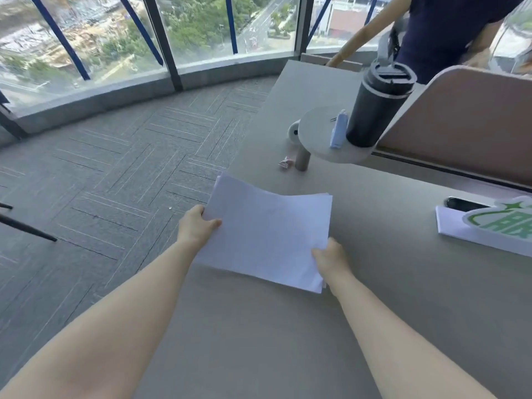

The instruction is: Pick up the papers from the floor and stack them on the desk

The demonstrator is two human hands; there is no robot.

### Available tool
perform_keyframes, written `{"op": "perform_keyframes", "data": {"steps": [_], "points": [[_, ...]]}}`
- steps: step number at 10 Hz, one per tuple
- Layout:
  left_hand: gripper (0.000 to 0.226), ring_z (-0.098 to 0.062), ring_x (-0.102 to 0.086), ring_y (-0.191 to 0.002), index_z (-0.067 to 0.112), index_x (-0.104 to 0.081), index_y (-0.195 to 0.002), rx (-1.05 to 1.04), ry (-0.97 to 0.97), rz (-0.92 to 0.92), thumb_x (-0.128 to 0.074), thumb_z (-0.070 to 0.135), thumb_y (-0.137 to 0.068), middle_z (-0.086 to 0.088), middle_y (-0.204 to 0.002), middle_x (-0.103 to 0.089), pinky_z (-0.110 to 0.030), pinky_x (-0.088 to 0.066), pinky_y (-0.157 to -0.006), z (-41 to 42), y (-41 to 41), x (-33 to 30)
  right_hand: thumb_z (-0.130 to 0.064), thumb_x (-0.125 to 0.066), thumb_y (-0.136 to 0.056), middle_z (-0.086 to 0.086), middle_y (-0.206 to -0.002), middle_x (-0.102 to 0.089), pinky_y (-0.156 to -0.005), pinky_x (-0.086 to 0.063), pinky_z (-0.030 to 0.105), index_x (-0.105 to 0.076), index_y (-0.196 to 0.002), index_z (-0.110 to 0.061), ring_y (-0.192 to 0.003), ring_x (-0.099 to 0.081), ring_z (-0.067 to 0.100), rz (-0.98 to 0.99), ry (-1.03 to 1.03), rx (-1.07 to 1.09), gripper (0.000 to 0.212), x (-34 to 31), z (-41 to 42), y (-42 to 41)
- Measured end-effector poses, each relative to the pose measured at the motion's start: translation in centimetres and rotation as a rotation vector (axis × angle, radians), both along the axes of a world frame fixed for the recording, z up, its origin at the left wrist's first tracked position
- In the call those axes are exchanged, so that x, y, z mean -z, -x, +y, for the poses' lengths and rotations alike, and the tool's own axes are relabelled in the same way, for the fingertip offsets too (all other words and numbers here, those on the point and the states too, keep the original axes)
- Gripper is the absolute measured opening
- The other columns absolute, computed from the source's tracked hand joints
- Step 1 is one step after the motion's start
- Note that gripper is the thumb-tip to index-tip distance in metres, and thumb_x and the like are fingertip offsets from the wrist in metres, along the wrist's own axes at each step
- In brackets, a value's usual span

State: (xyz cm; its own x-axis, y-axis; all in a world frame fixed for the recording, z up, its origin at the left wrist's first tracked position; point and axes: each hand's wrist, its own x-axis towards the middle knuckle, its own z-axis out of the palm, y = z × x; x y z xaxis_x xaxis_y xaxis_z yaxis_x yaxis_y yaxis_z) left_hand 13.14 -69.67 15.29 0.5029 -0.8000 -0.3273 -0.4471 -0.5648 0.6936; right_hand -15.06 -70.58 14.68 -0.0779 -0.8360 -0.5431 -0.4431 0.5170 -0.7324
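Spreading wide and grey, desk (374, 283), its left edge running beside the carpeted floor (100, 174). Rising along the desk's far right edge, a pinkish partition panel (466, 125). Lying over the left edge of the desk, partly overhanging the floor, a stack of white papers (267, 234), slightly bowed at the far end. Standing on a small round raised shelf (319, 139) near the desk's far edge, a dark tumbler (377, 105), a pale blue tube (338, 131) just beside it. Closing on the papers' left edge, left hand (197, 224), thumb on top. Pinching the near right corner, right hand (331, 259), fingers curled onto the sheets. Sitting by the shelf's leg, a crumpled pink wrapper (286, 163).
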Motion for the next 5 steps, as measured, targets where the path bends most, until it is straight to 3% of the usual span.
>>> {"op": "perform_keyframes", "data": {"steps": [2, 3, 4, 5], "points": [[0.020, -0.028, -0.057, -0.089, 0.006, -0.059, -0.101, 0.044, -0.026, -0.080, -0.063, 0.014, -0.082, -0.013, -0.103, -0.066, -0.032, -0.036, -0.072, -1.1, -0.1, 2.1, -0.013, -0.038, -0.079, 0.007, -0.087, -0.062, -0.061, -0.051, 0.034, -0.056, -0.088, -0.011, -0.073, -0.059, 0.027, 0.179, 0.010, -0.016, 0.020, 1.1, -0.6, -0.5], [0.030, -0.034, -0.059, -0.105, 0.006, -0.060, -0.108, 0.046, -0.048, -0.137, -0.064, 0.017, -0.080, -0.016, -0.113, -0.065, -0.034, -0.040, -0.077, -1.2, -0.3, 2.9, -0.018, -0.040, -0.077, 0.005, -0.085, -0.063, -0.067, -0.059, 0.041, -0.054, -0.085, -0.014, -0.072, -0.062, 0.028, 0.309, -0.007, -0.050, 0.017, 1.1, -0.4, -0.8], [0.053, -0.037, -0.046, -0.124, 0.009, -0.053, -0.129, 0.023, -0.066, -0.205, -0.068, 0.025, -0.080, -0.019, -0.131, -0.051, -0.043, -0.039, -0.098, -1.2, -0.3, 3.2, -0.031, -0.049, -0.081, 0.001, -0.084, -0.061, -0.067, -0.055, 0.036, -0.048, -0.094, -0.015, -0.077, -0.065, 0.031, 0.474, -0.041, -0.030, 0.021, 0.8, -0.1, -0.9], [0.060, -0.039, -0.038, -0.128, 0.010, -0.045, -0.138, -0.017, -0.025, -0.294, -0.064, 0.033, -0.086, -0.020, -0.138, -0.043, -0.048, -0.035, -0.104, 0.0, 0.1, 2.9, -0.046, -0.056, -0.084, 0.000, -0.079, -0.056, -0.058, -0.039, 0.032, -0.042, -0.097, -0.013, -0.078, -0.063, 0.030, 0.566, -0.033, -0.011, 0.038, 0.8, 0.8, -0.3]]}}
